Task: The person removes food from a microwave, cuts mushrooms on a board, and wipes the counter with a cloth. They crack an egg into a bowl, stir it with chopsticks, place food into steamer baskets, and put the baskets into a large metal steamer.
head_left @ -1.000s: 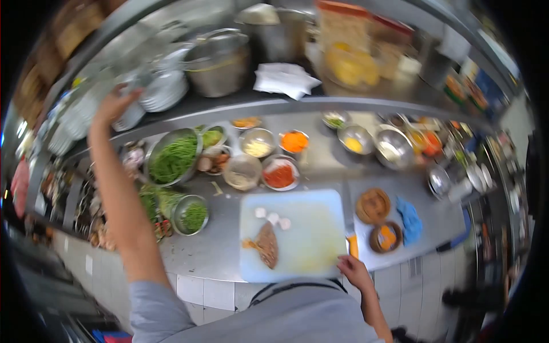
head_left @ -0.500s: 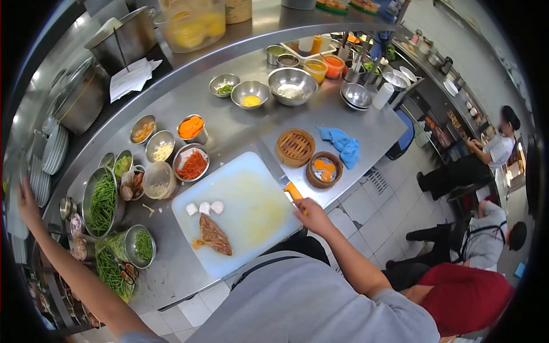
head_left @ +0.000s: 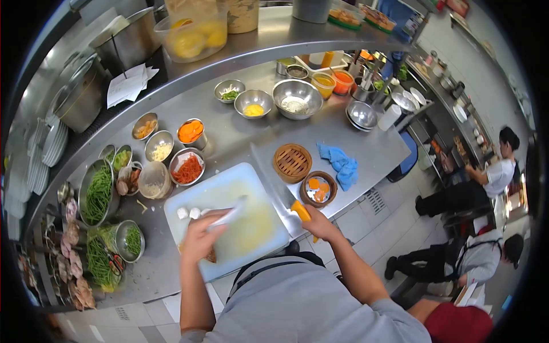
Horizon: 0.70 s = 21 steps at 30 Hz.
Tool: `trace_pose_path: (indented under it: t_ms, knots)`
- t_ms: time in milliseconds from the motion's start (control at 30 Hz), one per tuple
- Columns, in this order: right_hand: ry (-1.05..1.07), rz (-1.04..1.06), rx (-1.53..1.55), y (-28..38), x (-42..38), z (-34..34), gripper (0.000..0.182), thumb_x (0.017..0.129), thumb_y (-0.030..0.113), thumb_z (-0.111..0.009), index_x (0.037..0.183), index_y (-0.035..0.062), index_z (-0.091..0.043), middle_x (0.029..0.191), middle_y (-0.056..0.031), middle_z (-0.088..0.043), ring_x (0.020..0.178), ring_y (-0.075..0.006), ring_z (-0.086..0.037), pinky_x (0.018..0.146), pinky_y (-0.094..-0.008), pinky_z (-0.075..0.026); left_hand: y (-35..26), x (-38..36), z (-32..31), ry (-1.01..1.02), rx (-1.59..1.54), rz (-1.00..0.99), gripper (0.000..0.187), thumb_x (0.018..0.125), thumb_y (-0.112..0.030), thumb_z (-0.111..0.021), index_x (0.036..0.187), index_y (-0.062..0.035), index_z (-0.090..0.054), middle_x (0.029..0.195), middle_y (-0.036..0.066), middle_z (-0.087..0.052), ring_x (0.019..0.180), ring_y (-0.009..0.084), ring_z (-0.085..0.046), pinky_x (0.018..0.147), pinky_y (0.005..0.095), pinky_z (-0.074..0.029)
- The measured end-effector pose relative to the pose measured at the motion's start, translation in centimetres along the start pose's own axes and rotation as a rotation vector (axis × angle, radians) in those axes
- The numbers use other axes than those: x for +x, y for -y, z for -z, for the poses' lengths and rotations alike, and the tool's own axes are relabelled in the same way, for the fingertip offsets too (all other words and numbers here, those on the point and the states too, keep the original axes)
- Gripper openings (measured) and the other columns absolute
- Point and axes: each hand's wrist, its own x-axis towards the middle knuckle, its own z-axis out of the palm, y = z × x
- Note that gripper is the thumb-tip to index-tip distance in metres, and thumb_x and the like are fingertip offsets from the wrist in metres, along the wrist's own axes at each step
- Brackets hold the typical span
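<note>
The left hand (head_left: pixel 201 235) grasps a blurred pale object (head_left: pixel 230 214) above the cutting board (head_left: pixel 251 223); the right hand (head_left: pixel 321 224) grips an orange-handled knife (head_left: pixel 301 210) at the board's right. Steel bowls (head_left: pixel 297 98) line the far side of the metal counter (head_left: pixel 234 137). Two people (head_left: pixel 500 174) (head_left: pixel 480 257) occupy the tiled room (head_left: pixel 366 228) at right.

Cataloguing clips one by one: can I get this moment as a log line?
left hand: blurred white item, above board | right hand: orange-handled knife | on board: white pieces, brown piece
</note>
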Motion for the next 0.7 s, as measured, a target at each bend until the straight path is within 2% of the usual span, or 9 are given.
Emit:
trace_pose_path:
  t_ms: [67, 133, 267, 400, 467, 500, 533, 600, 700]
  knots:
    - [-0.076, -0.048, 0.171, 0.2, -2.4, 2.0, 0.061, 0.08, 0.011, -0.065, 0.138, -0.0006, -0.051, 0.106, -0.0139, -0.066, 0.091, -0.0257, -0.066, 0.081, -0.0376, -0.054, 3.1, 3.7, -6.1, 0.052, 0.03, 0.038, 0.03, 0.098, -0.012, -0.068, 0.125, -0.0005, -0.071, 0.13, 0.013, -0.071, 0.12, 0.0221, -0.065, 0.104, 0.0356, -0.048]
    - [-0.141, -0.067, 0.257, -0.4, -4.1, 3.6, 0.06, 0.081, 0.007, -0.064, 0.139, 0.0008, -0.05, 0.102, -0.01, -0.064, 0.086, -0.0208, -0.064, 0.075, -0.0344, -0.053, 7.3, 8.3, -11.4, 0.021, 0.168, -0.138, 0.031, 0.099, -0.017, -0.068, 0.126, -0.0019, -0.071, 0.13, 0.014, -0.07, 0.124, 0.0288, -0.063, 0.108, 0.0383, -0.047]
    - [-0.315, -0.03, 0.527, -2.5, -4.5, 6.5, 0.062, 0.084, -0.003, -0.062, 0.143, 0.0052, -0.046, 0.094, -0.0019, -0.059, 0.073, -0.0095, -0.057, 0.061, -0.0257, -0.049, 10.0, 18.6, -19.1, 0.037, 0.629, -0.331, 0.035, 0.097, -0.032, -0.068, 0.125, -0.0136, -0.073, 0.139, 0.009, -0.066, 0.137, 0.0346, -0.052, 0.12, 0.0579, -0.03]
    - [-0.298, -0.015, 0.579, -3.8, -4.9, 8.1, 0.056, 0.091, 0.001, -0.066, 0.143, 0.0062, -0.047, 0.092, -0.0004, -0.059, 0.068, -0.0086, -0.054, 0.059, -0.0243, -0.047, 11.8, 21.9, -21.5, 0.214, 0.867, -0.169, 0.036, 0.099, -0.037, -0.064, 0.129, -0.0177, -0.071, 0.15, 0.011, -0.056, 0.145, 0.038, -0.043, 0.122, 0.0665, -0.019]
    - [-0.262, -0.043, 0.544, -3.9, -5.5, 8.1, 0.054, 0.093, 0.004, -0.068, 0.143, 0.006, -0.049, 0.09, 0.0002, -0.058, 0.069, -0.0081, -0.054, 0.059, -0.0242, -0.047, 12.4, 21.2, -20.8, 0.129, 0.775, -0.24, 0.042, 0.097, -0.044, -0.064, 0.13, -0.0176, -0.071, 0.153, 0.011, -0.053, 0.147, 0.0395, -0.041, 0.122, 0.0705, -0.015]
    - [-0.239, -0.071, 0.503, -3.8, -5.6, 7.7, 0.053, 0.094, 0.007, -0.07, 0.142, 0.0058, -0.05, 0.088, 0.0009, -0.058, 0.069, -0.0075, -0.054, 0.059, -0.0241, -0.047, 11.4, 19.8, -19.7, 0.027, 0.713, -0.225, 0.036, 0.096, -0.031, -0.068, 0.127, -0.0143, -0.071, 0.148, 0.014, -0.057, 0.143, 0.0394, -0.045, 0.121, 0.066, -0.022]
    - [-0.201, -0.067, 0.517, -3.9, -5.5, 7.1, 0.053, 0.094, 0.007, -0.07, 0.142, 0.0058, -0.05, 0.088, 0.0009, -0.058, 0.069, -0.0075, -0.054, 0.059, -0.0241, -0.047, 12.0, 18.3, -17.9, 0.017, 0.737, -0.192, 0.036, 0.096, -0.031, -0.068, 0.127, -0.0143, -0.071, 0.148, 0.014, -0.057, 0.143, 0.0394, -0.045, 0.121, 0.066, -0.022]
    - [-0.1, -0.051, 0.466, -4.2, -5.3, 5.8, 0.053, 0.094, 0.01, -0.072, 0.143, 0.0059, -0.052, 0.088, 0.0016, -0.06, 0.071, -0.0067, -0.055, 0.059, -0.0236, -0.047, 13.3, 14.0, -12.4, -0.338, 0.601, -0.204, 0.032, 0.089, -0.011, -0.067, 0.121, -0.0118, -0.073, 0.14, 0.015, -0.063, 0.134, 0.0399, -0.053, 0.116, 0.0601, -0.036]
    - [-0.016, -0.016, 0.304, -4.5, -3.8, 2.7, 0.056, 0.094, 0.011, -0.072, 0.146, 0.0074, -0.05, 0.091, -0.0015, -0.063, 0.076, -0.0095, -0.059, 0.066, -0.0273, -0.051, 14.9, 6.2, -1.6, -0.592, 0.721, 0.043, 0.033, 0.084, -0.001, -0.066, 0.116, -0.0058, -0.073, 0.124, 0.023, -0.068, 0.119, 0.0414, -0.061, 0.106, 0.0471, -0.048]
